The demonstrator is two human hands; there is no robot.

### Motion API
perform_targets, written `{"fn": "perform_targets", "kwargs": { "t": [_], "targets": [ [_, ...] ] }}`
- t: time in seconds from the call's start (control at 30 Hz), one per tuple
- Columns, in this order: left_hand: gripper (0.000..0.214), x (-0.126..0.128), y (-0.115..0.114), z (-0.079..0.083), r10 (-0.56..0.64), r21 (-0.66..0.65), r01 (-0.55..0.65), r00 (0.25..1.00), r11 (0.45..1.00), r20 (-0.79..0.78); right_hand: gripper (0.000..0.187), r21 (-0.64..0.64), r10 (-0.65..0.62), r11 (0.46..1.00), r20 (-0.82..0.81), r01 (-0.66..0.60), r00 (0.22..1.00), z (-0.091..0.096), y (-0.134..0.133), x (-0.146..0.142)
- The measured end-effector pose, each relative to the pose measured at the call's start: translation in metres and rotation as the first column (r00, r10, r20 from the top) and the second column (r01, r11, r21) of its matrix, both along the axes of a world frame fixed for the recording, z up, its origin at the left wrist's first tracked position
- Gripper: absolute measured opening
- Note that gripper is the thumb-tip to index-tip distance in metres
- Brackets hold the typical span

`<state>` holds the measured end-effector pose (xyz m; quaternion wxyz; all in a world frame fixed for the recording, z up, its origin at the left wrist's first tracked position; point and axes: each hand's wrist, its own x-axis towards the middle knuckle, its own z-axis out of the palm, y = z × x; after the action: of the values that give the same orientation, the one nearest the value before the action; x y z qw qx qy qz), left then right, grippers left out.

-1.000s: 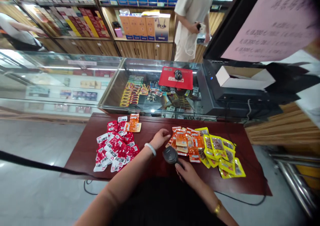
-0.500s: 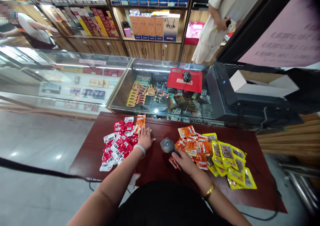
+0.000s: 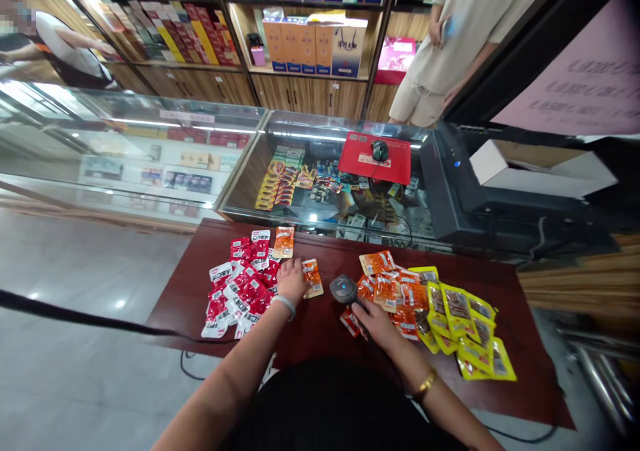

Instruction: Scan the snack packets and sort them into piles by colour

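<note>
A dark red table (image 3: 320, 334) carries three heaps of snack packets: red ones (image 3: 240, 291) on the left, orange ones (image 3: 393, 288) in the middle and yellow ones (image 3: 465, 321) on the right. My left hand (image 3: 290, 281) is closed on the edge of a single orange packet (image 3: 313, 278), right beside the red heap. A round black barcode scanner (image 3: 343, 288) stands just right of that packet. My right hand (image 3: 376, 321) is wrapped around the scanner's handle, at the near edge of the orange heap. A red packet (image 3: 349, 321) lies under it.
Another orange packet (image 3: 284, 241) lies at the table's back edge. Behind the table is a glass display counter (image 3: 320, 191) with a red mouse pad and mouse (image 3: 376, 158), a black register (image 3: 480, 198) and a white box (image 3: 540, 171). A person in beige (image 3: 450, 38) stands behind it.
My left hand went from the orange heap to the red heap and now holds an orange packet next to the scanner. My right hand and the scanner shifted slightly. The person behind moved right.
</note>
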<state>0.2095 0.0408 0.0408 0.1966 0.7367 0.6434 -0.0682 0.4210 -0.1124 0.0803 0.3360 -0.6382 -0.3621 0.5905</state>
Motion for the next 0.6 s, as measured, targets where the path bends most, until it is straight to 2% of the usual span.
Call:
{"fn": "perform_targets", "kwargs": {
  "t": [0.17,0.27,0.33,0.5,0.6],
  "targets": [
    [0.048,0.007,0.001,-0.006,0.010,-0.098,-0.008,1.000,0.995,0.022,0.045,-0.041,0.050,0.998,0.001,-0.050,0.999,-0.006,-0.010,-0.010],
    [0.042,0.006,0.001,-0.012,0.070,-0.150,-0.053,0.991,0.987,0.112,0.047,-0.080,0.083,0.993,-0.032,-0.085,0.996,-0.012,-0.016,-0.016],
    [0.041,0.004,0.001,-0.015,0.084,-0.138,-0.064,0.985,0.988,0.150,0.047,-0.078,0.084,0.993,-0.028,-0.086,0.996,-0.014,-0.017,-0.017],
    [0.039,-0.002,0.004,-0.017,0.113,-0.147,-0.087,0.977,0.985,0.179,0.047,0.002,0.051,0.999,0.084,-0.051,0.995,-0.008,-0.017,-0.011],
    [0.036,0.000,0.005,-0.019,0.151,-0.199,-0.089,0.933,0.976,0.327,0.045,0.107,0.005,0.994,0.121,-0.018,0.993,-0.002,-0.016,-0.005]
  ]
}}
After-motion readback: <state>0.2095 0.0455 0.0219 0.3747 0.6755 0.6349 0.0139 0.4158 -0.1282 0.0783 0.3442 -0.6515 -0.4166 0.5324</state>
